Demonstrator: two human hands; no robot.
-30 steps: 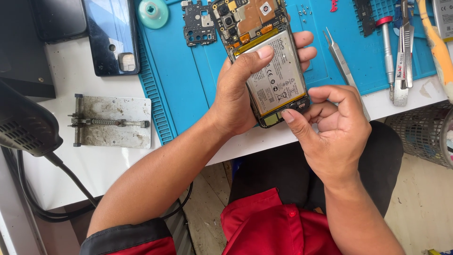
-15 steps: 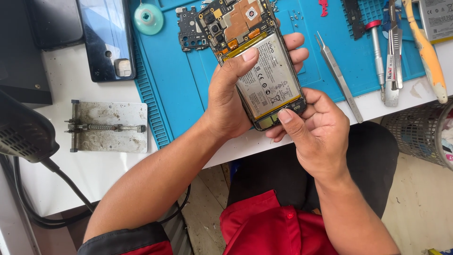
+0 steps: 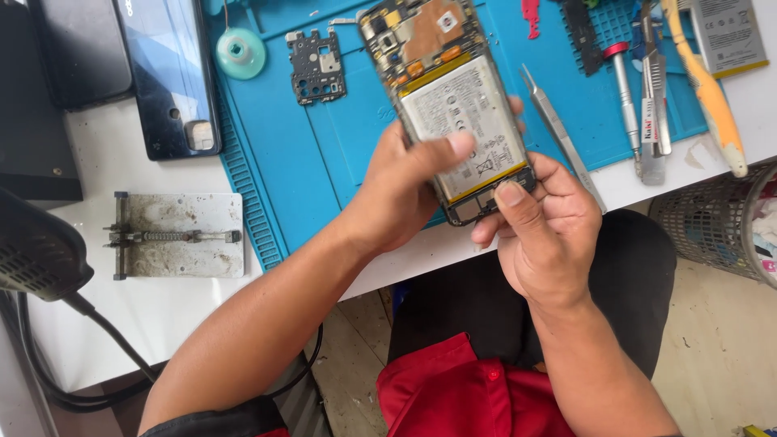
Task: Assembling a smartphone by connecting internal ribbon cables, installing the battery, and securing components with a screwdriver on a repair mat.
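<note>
**Opened phone held in both hands, battery side up**

Left hand [image 3: 405, 194] grips the opened phone [image 3: 449, 105] from its left side, thumb lying across the battery [image 3: 465, 121]. Right hand [image 3: 542, 235] pinches the phone's bottom edge, thumb on the lower board. Phone sits over the blue mat [image 3: 324, 162], just above the desk edge. Looks like battery work; any prying would need care near the cell. Mesh bin [image 3: 712, 226], right of the mat, holds scraps I can't make out.
</note>
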